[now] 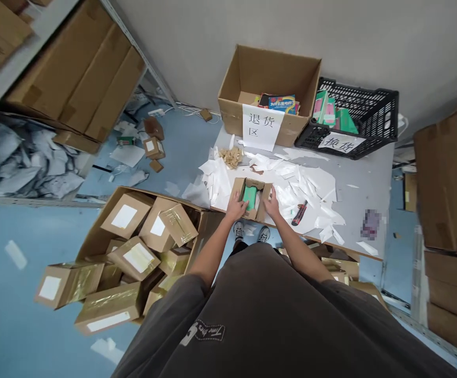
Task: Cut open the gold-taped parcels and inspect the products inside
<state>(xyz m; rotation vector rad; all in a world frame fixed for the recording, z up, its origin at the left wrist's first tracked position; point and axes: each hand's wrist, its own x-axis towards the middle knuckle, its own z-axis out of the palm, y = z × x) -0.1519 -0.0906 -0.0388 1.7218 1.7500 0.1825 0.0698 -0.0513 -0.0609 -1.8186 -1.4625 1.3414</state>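
At centre, small carton [251, 214] open, green box [250, 197] not yet out; left hand [236, 206] and right hand [271, 203] fingers hold carton sides. Lower left, parcels [136, 257] look sealed.

Open box [251, 214] with a green pack [251, 195] inside, right between the fingers.
From here I see plain brown cardboard, open side up, its side flaps spread outward, one under the left fingers [235, 198], the other in the right fingers [273, 195]; the green pack lies within, nearer the left fingers, the left thumb [245, 204] at its near edge.
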